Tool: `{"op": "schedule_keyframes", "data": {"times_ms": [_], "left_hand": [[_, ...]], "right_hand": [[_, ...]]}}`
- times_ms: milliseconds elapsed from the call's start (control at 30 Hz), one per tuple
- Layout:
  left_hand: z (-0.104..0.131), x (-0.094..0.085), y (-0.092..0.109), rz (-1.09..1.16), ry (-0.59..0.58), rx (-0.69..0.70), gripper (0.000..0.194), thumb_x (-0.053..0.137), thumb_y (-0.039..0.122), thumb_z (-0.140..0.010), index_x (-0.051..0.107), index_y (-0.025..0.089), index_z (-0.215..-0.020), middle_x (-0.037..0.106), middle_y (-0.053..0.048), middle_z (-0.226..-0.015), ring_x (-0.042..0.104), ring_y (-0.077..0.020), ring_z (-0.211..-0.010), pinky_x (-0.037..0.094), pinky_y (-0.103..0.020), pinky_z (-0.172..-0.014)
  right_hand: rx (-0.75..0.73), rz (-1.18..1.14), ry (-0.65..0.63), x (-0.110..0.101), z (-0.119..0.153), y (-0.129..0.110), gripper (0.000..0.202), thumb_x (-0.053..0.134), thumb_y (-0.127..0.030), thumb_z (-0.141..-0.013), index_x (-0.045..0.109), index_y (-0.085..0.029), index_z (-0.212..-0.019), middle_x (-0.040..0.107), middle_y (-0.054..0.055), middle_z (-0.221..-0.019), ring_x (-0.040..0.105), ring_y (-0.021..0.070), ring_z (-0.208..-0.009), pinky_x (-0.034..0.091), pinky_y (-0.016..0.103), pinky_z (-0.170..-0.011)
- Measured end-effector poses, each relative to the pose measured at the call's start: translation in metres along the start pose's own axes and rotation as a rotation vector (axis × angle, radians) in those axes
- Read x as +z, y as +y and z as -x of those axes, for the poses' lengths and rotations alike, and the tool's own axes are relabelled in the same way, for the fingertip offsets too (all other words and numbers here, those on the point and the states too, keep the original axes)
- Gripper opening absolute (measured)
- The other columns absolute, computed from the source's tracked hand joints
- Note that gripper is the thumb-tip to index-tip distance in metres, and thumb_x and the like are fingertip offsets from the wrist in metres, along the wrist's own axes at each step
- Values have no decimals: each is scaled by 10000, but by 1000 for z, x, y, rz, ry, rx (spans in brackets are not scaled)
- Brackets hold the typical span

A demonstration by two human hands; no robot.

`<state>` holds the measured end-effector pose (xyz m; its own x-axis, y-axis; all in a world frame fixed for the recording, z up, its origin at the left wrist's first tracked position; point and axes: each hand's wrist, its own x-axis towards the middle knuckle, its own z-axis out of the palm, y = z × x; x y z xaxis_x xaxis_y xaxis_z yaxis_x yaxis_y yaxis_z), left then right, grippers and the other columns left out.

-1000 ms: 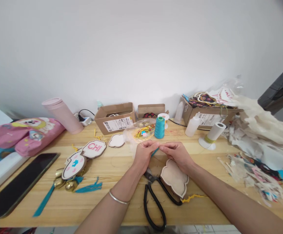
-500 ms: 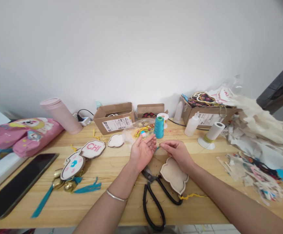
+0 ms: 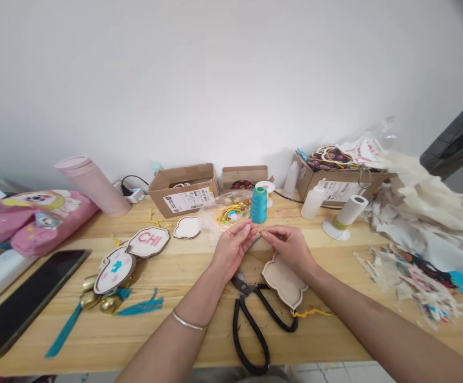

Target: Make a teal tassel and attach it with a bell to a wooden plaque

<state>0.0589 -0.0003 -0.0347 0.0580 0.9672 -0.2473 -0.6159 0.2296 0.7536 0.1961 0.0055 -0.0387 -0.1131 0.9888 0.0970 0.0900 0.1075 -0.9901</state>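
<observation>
My left hand (image 3: 234, 249) is closed, thumb against fingertips. Facing it, my right hand (image 3: 289, 246) pinches at a tiny yellowish tip. A teal thread (image 3: 252, 244) runs between the two hands; its ends are too small to follow. Just behind the fingertips stands a teal thread cone (image 3: 259, 205). Below my hands lie large black-handled scissors (image 3: 251, 319), their blades partly hidden by my left hand. A cloud-shaped cream piece (image 3: 284, 282) with a yellow cord (image 3: 313, 313) lies under my right hand, partly covered by it.
Left are embroidered pieces (image 3: 148, 242), brass bells (image 3: 109, 304) with teal tassels, a phone (image 3: 27, 298) and a pink tumbler (image 3: 93, 186). Cardboard boxes (image 3: 185, 194), a plastic bag (image 3: 211, 218) and a white bottle (image 3: 313, 199) stand behind. Right are a white spool (image 3: 347, 215) and fabric scraps (image 3: 419, 290).
My left hand has turned from a loosely open palm to a closed pinch, its fingertips now near the right hand's. The view has shifted slightly.
</observation>
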Motion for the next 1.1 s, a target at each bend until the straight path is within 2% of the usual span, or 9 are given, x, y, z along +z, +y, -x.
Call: {"op": "schedule_keyframes", "data": {"times_ms": [100,167,267,400,567,700,900,1033,1100], "left_hand": [[0,-2,0,-43,-28,35,175,574,210,-741,622,108,-875,565,16,-572,463,-13,-450,397,-112,-458],[0,-3,-1,-57,-81,68,213,572,246,-742,609,120,-910,473,50,-498,395,-10,-422,350,-110,-431],[0,-3,-3,-53,-137,94,234,573,229,-736,587,152,-957,411,65,-500,376,-21,-452,345,-126,-466],[0,-2,-5,-64,-172,91,224,579,213,-725,594,166,-943,473,35,-616,439,-40,-549,391,-166,-567],[-1,-1,-7,-152,-196,78,226,611,238,-702,644,119,-892,518,11,-645,474,-45,-605,398,-168,-627],[0,-1,-9,-202,-228,103,228,617,242,-695,654,135,-893,553,8,-630,480,-52,-604,392,-175,-623],[-1,-1,-11,-343,-95,178,190,672,263,-629,671,123,-756,607,-5,-638,486,-63,-594,390,-179,-605],[-3,-1,-6,-153,19,165,215,688,319,-599,625,115,-617,530,30,-528,427,-31,-492,377,-154,-526],[-5,-3,-3,-60,22,147,252,662,349,-627,591,111,-584,493,36,-515,406,-25,-471,379,-151,-508]], "right_hand": [[-62,42,15,1,0,-1,199,614,-314,-635,676,-138,-705,624,12,-594,454,78,-470,351,195,-422],[-116,72,17,1,0,-1,183,604,-302,-645,672,-140,-700,638,23,-630,496,94,-509,380,203,-453],[-187,138,24,1,3,-2,153,584,-275,-665,661,-143,-672,643,33,-641,534,113,-552,412,216,-496],[-263,232,14,0,6,-5,125,560,-231,-688,657,-159,-659,639,29,-635,537,116,-564,419,221,-514],[-152,100,15,-1,6,-7,135,572,-261,-680,657,-156,-677,657,27,-660,558,118,-575,440,223,-527],[-75,42,-1,-2,4,-6,167,576,-290,-675,658,-145,-687,650,20,-638,540,103,-537,416,210,-488],[-98,17,-15,-2,5,-4,175,591,-296,-669,667,-141,-697,642,22,-637,529,101,-546,410,211,-498],[-148,49,62,-2,5,-5,162,610,-293,-657,670,-143,-661,625,24,-622,521,109,-556,409,220,-510],[-149,67,88,-3,4,-6,171,603,-303,-666,668,-145,-658,611,20,-606,503,103,-527,394,217,-480]]}}
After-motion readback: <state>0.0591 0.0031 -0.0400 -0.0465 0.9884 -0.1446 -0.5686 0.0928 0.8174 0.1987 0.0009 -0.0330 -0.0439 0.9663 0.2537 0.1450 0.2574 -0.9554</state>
